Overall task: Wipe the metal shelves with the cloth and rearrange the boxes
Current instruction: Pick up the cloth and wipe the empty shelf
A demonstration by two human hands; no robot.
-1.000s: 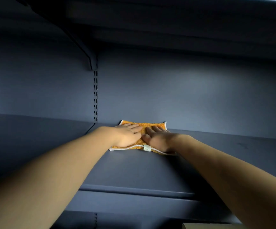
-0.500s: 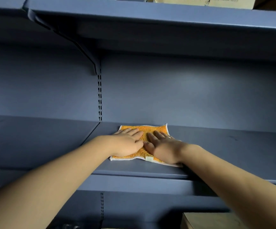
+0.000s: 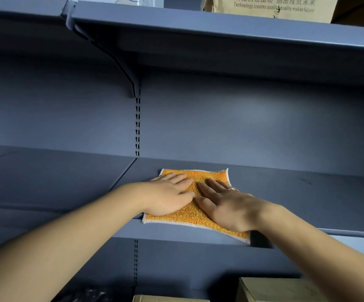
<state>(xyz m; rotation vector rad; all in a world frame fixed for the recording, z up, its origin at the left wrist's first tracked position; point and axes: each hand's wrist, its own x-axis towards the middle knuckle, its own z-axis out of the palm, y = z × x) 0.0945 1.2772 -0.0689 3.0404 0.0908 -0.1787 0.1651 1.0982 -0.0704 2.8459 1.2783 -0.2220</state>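
Cloth (image 3: pixel 195 213) now overhangs shelf (image 3: pixel 307 203) front lip vs. rear 1 s ago, L hand (image 3: pixel 168 198) & R hand (image 3: pixel 228 207) flat, fingers straight, pressing: this pull stroke approx. done.

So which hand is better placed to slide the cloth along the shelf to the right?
Probably the right hand: it lies flat on the right half of the cloth, next to the bare shelf on that side. The left hand presses the left half, farther away.
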